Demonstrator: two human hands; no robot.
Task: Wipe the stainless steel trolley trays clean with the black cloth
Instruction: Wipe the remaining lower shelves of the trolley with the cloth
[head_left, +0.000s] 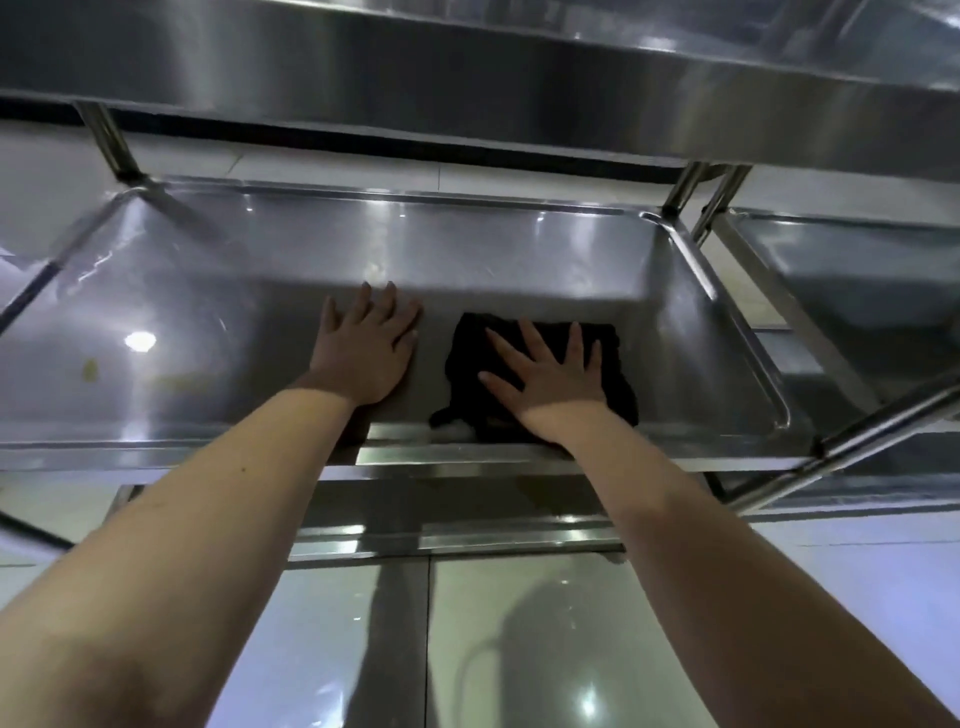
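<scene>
The black cloth (467, 358) lies near the front edge of the middle trolley tray (208, 291), pressed flat by the right hand (545, 379) with fingers spread straight. It looks soft and light and is best pushed from on top. The left hand (363, 348) is laid flat beside it, fingers straight.

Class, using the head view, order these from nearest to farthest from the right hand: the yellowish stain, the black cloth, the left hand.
1. Black cloth, directly under the right hand.
2. Left hand, just to its left.
3. Yellowish stain, at the left end of the tray.
</scene>
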